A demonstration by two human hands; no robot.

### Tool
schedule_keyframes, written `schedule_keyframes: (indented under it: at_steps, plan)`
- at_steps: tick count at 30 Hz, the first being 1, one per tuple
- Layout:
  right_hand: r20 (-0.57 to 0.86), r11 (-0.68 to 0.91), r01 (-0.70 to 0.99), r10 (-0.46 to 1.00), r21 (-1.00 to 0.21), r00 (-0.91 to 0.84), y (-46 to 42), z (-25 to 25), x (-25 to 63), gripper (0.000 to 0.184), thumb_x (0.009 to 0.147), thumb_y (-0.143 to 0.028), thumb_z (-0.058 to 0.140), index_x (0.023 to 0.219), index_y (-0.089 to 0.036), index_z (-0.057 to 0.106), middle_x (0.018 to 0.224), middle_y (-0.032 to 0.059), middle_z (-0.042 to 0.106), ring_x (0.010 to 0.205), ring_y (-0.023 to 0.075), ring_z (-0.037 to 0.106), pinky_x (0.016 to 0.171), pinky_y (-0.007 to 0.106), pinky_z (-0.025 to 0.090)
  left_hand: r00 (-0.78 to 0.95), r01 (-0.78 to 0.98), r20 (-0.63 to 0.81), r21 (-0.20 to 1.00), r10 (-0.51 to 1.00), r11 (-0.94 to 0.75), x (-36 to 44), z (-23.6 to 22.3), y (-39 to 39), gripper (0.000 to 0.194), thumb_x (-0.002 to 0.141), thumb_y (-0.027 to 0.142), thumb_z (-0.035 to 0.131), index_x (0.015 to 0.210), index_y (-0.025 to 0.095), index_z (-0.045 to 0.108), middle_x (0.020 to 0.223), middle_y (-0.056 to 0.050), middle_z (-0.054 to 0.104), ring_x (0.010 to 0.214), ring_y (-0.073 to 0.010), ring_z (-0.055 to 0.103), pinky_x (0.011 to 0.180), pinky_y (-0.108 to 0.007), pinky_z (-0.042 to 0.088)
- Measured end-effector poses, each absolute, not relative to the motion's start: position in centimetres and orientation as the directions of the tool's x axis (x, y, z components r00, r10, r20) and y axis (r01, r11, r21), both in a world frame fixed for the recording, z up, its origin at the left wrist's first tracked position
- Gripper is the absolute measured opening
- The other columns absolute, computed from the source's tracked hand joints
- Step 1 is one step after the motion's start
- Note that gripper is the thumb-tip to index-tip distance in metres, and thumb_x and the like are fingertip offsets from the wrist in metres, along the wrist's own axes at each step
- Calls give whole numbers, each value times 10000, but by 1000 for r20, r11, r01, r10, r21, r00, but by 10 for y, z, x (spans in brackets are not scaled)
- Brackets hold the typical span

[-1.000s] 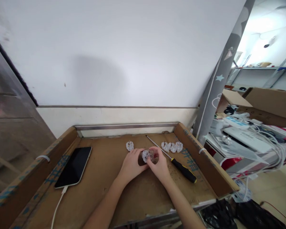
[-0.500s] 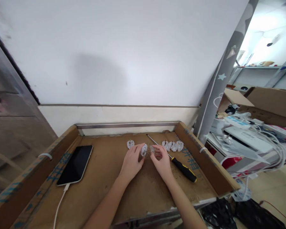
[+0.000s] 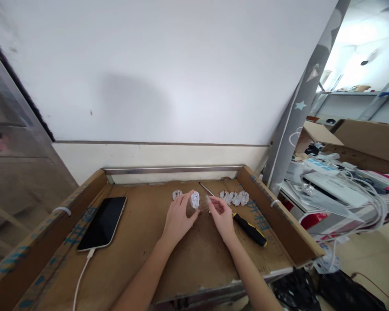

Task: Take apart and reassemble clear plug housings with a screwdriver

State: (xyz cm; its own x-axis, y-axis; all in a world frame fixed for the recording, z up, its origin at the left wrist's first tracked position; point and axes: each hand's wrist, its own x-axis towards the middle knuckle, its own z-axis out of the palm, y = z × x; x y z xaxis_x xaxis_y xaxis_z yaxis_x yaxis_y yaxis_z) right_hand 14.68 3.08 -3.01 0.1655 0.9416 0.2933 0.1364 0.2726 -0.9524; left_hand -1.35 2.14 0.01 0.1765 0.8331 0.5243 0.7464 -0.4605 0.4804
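Note:
My left hand (image 3: 179, 214) is closed on a small white plug part (image 3: 195, 199), gripped between thumb and fingers above the cardboard. Close by on the right, my right hand (image 3: 221, 214) pinches a clear plastic piece (image 3: 208, 199), mostly covered by the fingers. The two held pieces are apart. Behind my left hand a clear plug (image 3: 176, 194) with metal pins stands on the cardboard. Several more sit in a row past my right hand, among them a clear plug (image 3: 244, 198). A screwdriver (image 3: 250, 230) with a black and yellow handle lies partly behind my right hand.
A phone (image 3: 102, 223) with a white cable (image 3: 83, 276) lies at the left of the cardboard-lined tray (image 3: 139, 255). Raised cardboard walls border its sides, with a white wall (image 3: 181, 86) behind. To the right, a cluttered table holds boxes and cables (image 3: 376, 203).
The white plug part in my left hand has turned to show more of its face. My right hand has shifted slightly right, widening the gap between the two pieces.

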Motion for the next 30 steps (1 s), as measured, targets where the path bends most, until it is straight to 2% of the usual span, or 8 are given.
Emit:
schedule_keyframes:
  at_steps: [7, 13, 16, 19, 23, 25, 28, 30]
  plan:
    - [273, 245, 135, 924, -960, 268, 34, -31, 152, 388, 887, -398, 463, 1160, -124, 490, 974, 57, 568, 795, 94, 570, 688, 263, 517, 305, 667, 439, 536, 845, -518, -9, 4, 14, 529, 669, 403, 734, 1122, 229, 526, 1134, -49, 584, 1077, -247, 511, 937, -388, 414]
    - [326, 220, 358, 907, -907, 267, 16, -21, 154, 358, 875, -376, 481, 1130, -125, 503, 855, 26, 574, 704, 76, 548, 672, 253, 493, 433, 679, 340, 485, 835, -550, -10, -1, 13, 551, 579, 467, 781, 1036, 220, 596, 1153, -73, 571, 1107, -286, 485, 965, -436, 385]
    - [349, 182, 525, 906, -831, 239, -6, -17, 157, 313, 831, -296, 509, 1107, -150, 531, 773, 15, 580, 681, 99, 538, 671, 260, 452, 433, 692, 328, 475, 839, -543, -13, -5, 15, 558, 570, 475, 782, 1034, 225, 599, 1166, -75, 560, 1118, -291, 475, 963, -445, 384]
    - [376, 143, 687, 905, -713, 202, -26, -16, 160, 238, 773, -256, 542, 996, -199, 601, 727, 19, 590, 697, 147, 528, 696, 303, 388, 438, 685, 339, 474, 833, -553, -14, -8, 16, 563, 573, 479, 778, 1045, 229, 599, 1175, -77, 552, 1119, -289, 475, 964, -443, 385]
    - [406, 135, 817, 905, -561, 129, -37, -12, 167, 146, 773, -283, 551, 881, -221, 626, 796, 35, 617, 803, 197, 547, 742, 342, 344, 425, 691, 344, 474, 837, -545, -14, -5, 15, 560, 623, 539, 730, 1069, 226, 596, 1191, -79, 551, 1134, -287, 471, 979, -448, 376]
    - [428, 120, 854, 895, -507, 128, -42, -10, 180, 192, 803, -336, 524, 926, -226, 620, 912, 53, 623, 899, 222, 544, 786, 371, 342, 403, 692, 369, 476, 838, -543, -12, -1, 13, 532, 685, 532, 686, 1108, 227, 581, 1208, -75, 550, 1138, -273, 472, 979, -436, 379]
    - [463, 74, 897, 873, -436, 153, -54, -12, 213, 321, 804, -370, 518, 1081, -224, 589, 1094, 102, 583, 1039, 290, 498, 881, 479, 301, 416, 655, 426, 472, 803, -590, -6, 6, 7, 374, 768, 443, 632, 1085, 247, 599, 1175, -46, 583, 1107, -236, 495, 970, -397, 388]
    - [465, 75, 914, 876, -398, 131, -64, -17, 237, 367, 786, -327, 531, 1133, -219, 578, 1104, 115, 579, 1057, 317, 492, 912, 542, 272, 459, 618, 437, 468, 774, -631, 2, 8, 3, 256, 796, 378, 606, 1020, 255, 629, 1117, -31, 617, 1070, -219, 517, 950, -378, 395]
